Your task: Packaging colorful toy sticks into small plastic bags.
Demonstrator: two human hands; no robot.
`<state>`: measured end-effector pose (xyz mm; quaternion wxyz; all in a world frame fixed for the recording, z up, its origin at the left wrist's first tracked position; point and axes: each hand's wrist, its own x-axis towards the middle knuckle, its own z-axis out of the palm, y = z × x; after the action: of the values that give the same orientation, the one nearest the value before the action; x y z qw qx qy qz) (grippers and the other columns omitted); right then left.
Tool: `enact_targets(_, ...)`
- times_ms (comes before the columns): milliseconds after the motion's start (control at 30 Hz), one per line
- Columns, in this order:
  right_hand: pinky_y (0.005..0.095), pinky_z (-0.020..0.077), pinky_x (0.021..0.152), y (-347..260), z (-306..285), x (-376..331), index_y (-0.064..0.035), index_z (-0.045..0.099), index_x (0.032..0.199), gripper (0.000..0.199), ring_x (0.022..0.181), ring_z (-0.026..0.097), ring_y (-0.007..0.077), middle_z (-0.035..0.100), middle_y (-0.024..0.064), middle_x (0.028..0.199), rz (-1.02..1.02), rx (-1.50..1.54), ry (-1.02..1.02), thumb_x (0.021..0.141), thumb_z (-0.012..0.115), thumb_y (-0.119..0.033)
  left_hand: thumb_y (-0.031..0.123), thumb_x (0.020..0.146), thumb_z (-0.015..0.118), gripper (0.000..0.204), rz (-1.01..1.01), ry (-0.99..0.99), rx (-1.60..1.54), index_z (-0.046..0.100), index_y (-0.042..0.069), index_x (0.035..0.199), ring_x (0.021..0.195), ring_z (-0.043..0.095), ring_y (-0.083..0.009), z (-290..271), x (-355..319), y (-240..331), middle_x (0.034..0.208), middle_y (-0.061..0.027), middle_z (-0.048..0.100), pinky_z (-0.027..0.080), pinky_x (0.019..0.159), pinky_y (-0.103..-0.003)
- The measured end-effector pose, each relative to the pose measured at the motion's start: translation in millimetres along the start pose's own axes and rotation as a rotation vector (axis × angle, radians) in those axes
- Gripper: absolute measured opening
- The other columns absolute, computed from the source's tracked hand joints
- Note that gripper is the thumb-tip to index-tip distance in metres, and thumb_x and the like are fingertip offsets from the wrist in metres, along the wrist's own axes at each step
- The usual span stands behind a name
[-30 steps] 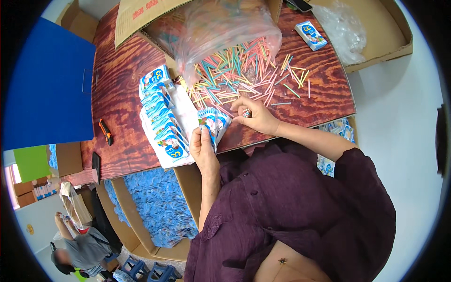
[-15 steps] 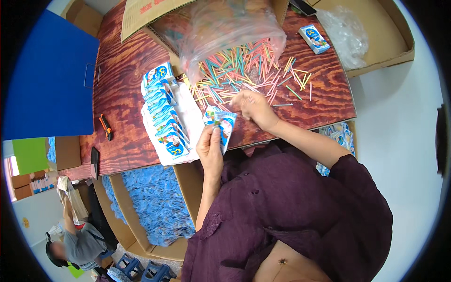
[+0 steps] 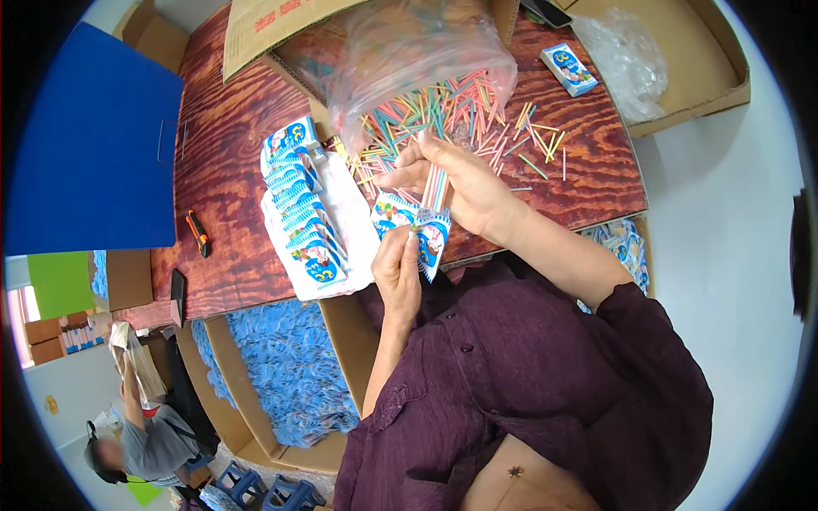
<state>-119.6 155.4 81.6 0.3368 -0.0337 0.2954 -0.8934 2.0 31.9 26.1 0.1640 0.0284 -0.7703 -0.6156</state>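
Observation:
My left hand (image 3: 399,268) pinches the edge of a small blue-and-white packet (image 3: 434,238) between thumb and fingers. A second such packet (image 3: 390,211) shows right beside it, touching the same hand. From the top of the pinched packet rises a small bundle of thin pastel sticks (image 3: 434,187). My right hand (image 3: 469,183) curls around the upper part of this bundle, its palm turned toward me. Beyond the hands, a heap of loose pink, yellow and green sticks (image 3: 417,115) spills from a clear plastic bag (image 3: 426,64) in a cardboard box (image 3: 290,34).
Overlapping packets (image 3: 298,204) lie in a row on a white sheet (image 3: 351,200). An orange cutter (image 3: 198,232) and a dark phone (image 3: 177,294) lie to the left. A box of blue packets (image 3: 290,366) stands below the table edge. Another person (image 3: 153,443) sits lower left.
My right hand has come from the stick heap toward the packet, and a bundle of sticks now stands at its top. The left hand has shifted slightly right with the packet.

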Motion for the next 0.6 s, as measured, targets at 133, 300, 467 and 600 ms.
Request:
enact_targets(133,0.0372,0.049,0.09,14.5,0.2,-4.3,0.0,0.06,0.098,0.042,0.098,0.066,0.0246,0.07,0.018,0.098,-0.072,-0.192,0.001,0.101,0.045,-0.039,0.01,0.099,0.05,0.02,-0.098,0.055,-0.033,0.062,-0.005,0.098,0.072,0.045,-0.0059,0.6,-3.0,-0.3,0.087,-0.001,0.055,0.037,0.063,-0.021)
enact_targets(300,0.0366,0.0473,0.094,18.7,2.8,-11.9,0.0043,0.059,0.106,0.047,0.102,0.065,0.0231,0.07,0.0172,0.097,-0.156,-0.44,-0.072,0.102,0.041,-0.039,0.011,0.1,0.05,0.021,-0.104,0.094,-0.098,0.062,-0.005,0.098,0.072,0.045,-0.0058,3.8,-2.7,-1.3,0.086,-0.0007,0.055,0.037,0.062,-0.021)
enact_targets(467,0.037,0.0402,0.103,21.3,7.6,-15.8,0.0029,0.061,0.117,0.046,0.115,0.058,0.0236,0.065,0.0173,0.115,-0.241,-0.658,-0.147,0.1,0.047,-0.038,0.011,0.1,0.05,0.019,-0.049,0.13,-0.094,0.061,-0.005,0.098,0.074,0.045,-0.0066,6.6,-4.6,-4.4,0.087,-0.0011,0.054,0.037,0.063,-0.022)
enact_targets(600,0.0358,0.0364,0.106,12.4,5.3,-19.1,0.0039,0.056,0.126,0.047,0.125,0.05,0.0239,0.057,0.0155,0.129,-0.077,-0.693,-0.257,0.096,0.058,-0.032,0.008,0.099,0.05,0.016,-0.02,0.152,-0.109,0.06,-0.005,0.1,0.079,0.048,-0.0076,4.7,-3.1,-1.0,0.09,-0.002,0.055,0.04,0.07,-0.022)
